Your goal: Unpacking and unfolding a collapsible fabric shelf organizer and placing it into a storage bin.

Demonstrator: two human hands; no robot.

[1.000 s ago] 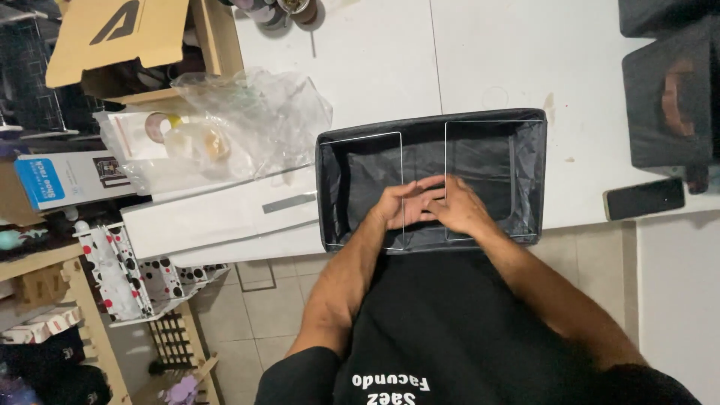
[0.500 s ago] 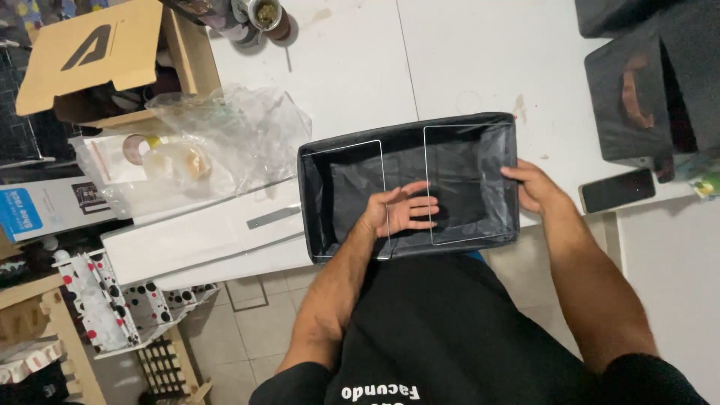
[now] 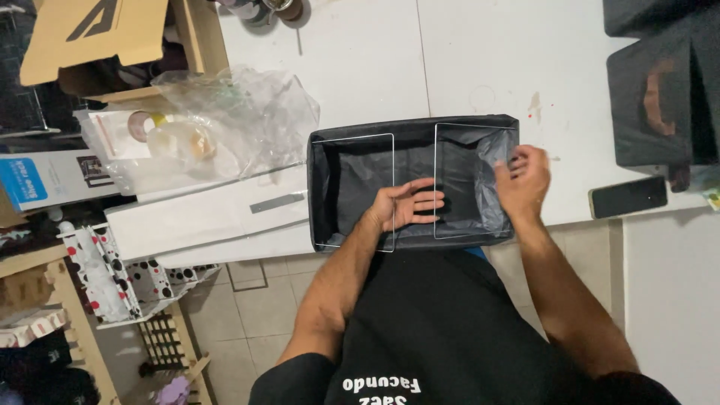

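A black fabric bin (image 3: pixel 352 150), rectangular and open at the top, sits at the near edge of the white counter (image 3: pixel 375 67), directly in front of the person. Two clear plastic panels stand inside it: the left panel (image 3: pixel 352 191) occupies the left half of the bin, the right panel (image 3: pixel 474 180) the right half.

The left hand (image 3: pixel 405 206) lies inside the bin, between the two panels, with the palm down and the fingers extended and slightly spread. It rests flat against the black lining at the bin floor; the wrist passes just beside the right edge of the left panel. It grips nothing.

The right hand (image 3: pixel 523 180) is at the right end wall of the bin, with the fingers curled loosely at the upper rim, next to the right edge of the right panel. The fingertips are blurred; whether they pinch the fabric rim or only touch it cannot be told.

To the left of the bin, a long white box (image 3: pixel 202 217) lies on the counter, with crumpled clear plastic wrap (image 3: pixel 240 120) behind it. A brown cardboard box (image 3: pixel 97 30) stands at the far left. A dark phone (image 3: pixel 628 196) lies on the counter, to the right of the bin, well apart from the right hand.
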